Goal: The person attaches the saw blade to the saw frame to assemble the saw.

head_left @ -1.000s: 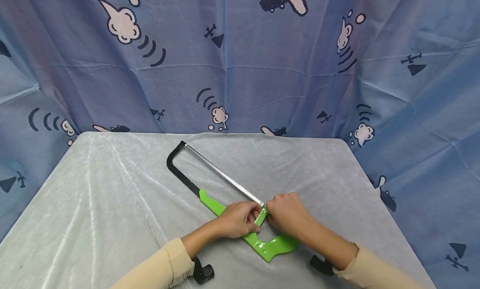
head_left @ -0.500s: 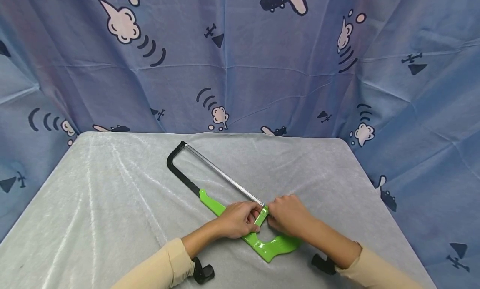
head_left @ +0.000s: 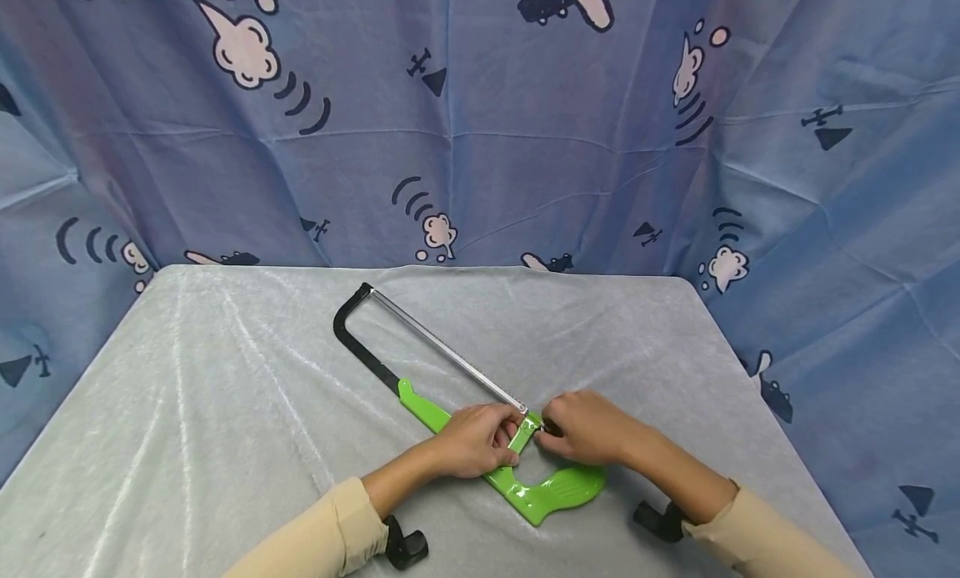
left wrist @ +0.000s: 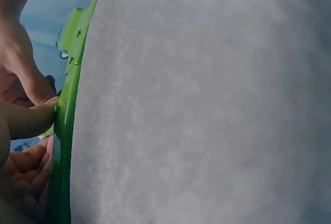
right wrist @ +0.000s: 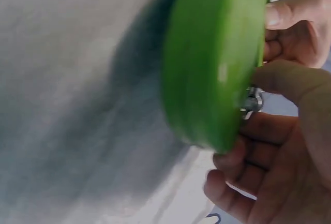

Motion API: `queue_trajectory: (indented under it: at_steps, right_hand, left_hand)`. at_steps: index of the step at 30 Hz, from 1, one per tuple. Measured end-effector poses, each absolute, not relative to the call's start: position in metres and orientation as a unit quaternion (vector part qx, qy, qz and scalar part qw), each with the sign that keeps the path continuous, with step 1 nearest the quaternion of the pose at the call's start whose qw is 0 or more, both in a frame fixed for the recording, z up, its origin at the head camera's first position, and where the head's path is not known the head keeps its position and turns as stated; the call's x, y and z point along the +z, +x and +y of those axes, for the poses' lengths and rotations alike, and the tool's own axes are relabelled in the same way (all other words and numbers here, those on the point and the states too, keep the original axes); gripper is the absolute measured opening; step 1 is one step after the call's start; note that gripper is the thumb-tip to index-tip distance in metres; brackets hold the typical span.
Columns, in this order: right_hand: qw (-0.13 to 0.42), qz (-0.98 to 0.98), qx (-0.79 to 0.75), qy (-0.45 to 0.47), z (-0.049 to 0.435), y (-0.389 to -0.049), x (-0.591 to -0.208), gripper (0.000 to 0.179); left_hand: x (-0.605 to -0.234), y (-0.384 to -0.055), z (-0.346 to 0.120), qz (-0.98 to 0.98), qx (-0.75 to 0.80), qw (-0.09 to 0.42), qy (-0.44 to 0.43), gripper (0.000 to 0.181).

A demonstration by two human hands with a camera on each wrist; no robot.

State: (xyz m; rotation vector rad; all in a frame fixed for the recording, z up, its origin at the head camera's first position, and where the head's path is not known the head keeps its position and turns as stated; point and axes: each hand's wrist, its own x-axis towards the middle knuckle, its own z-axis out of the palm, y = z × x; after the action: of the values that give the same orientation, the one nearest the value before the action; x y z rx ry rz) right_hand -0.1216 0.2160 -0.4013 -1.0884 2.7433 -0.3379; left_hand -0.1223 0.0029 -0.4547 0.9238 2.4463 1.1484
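A hacksaw (head_left: 426, 407) with a green handle and black front frame lies diagonally on the cloth. Its silver blade (head_left: 450, 350) runs along the far side. My left hand (head_left: 472, 440) grips the green frame near the blade's handle end, thumb pressing on it. On the other side of that green post, my right hand (head_left: 588, 428) has its fingers curled around a shiny metal wing nut (right wrist: 253, 101). In the right wrist view, thumb and forefinger stand on either side of the nut, with the green handle grip (right wrist: 214, 63) in front. The head view mostly hides the nut.
Pale grey velvety cloth (head_left: 247, 444) covers the table. A blue patterned curtain (head_left: 480, 169) hangs behind it and at both sides. Black wrist straps (head_left: 407, 545) show below the rolled sleeves.
My right hand has shifted slightly right, away from the green post, and a dark gap now shows between its thumb and forefinger. The left hand and hacksaw stay in place.
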Motion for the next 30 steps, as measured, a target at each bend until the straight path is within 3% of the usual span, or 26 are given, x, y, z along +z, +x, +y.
queue_trajectory:
  at_steps: [3, 9, 14, 22, 30]
  right_hand:
    - [0.071, 0.930, -0.106, -0.346, 0.217, -0.122, -0.403, 0.038]
    - [-0.010, 0.936, -0.056, -0.347, 0.218, -0.122, -0.407, 0.050]
    - [-0.025, 0.932, -0.055, -0.358, 0.219, -0.121, -0.407, 0.053]
    - [0.025, 0.928, -0.101, -0.359, 0.222, -0.123, -0.405, 0.044]
    - [0.131, 0.901, -0.211, -0.356, 0.230, -0.132, -0.409, 0.031]
  left_hand:
    - [-0.455, -0.123, 0.003, 0.849, 0.397, 0.143, 0.319, 0.032]
    - [-0.456, -0.123, 0.003, 0.851, 0.394, 0.146, 0.316, 0.031]
    - [-0.456, -0.123, 0.004, 0.851, 0.393, 0.144, 0.317, 0.031]
    - [-0.456, -0.123, 0.004, 0.851, 0.391, 0.144, 0.319, 0.032]
    - [-0.455, -0.124, 0.004, 0.851, 0.389, 0.150, 0.320, 0.030]
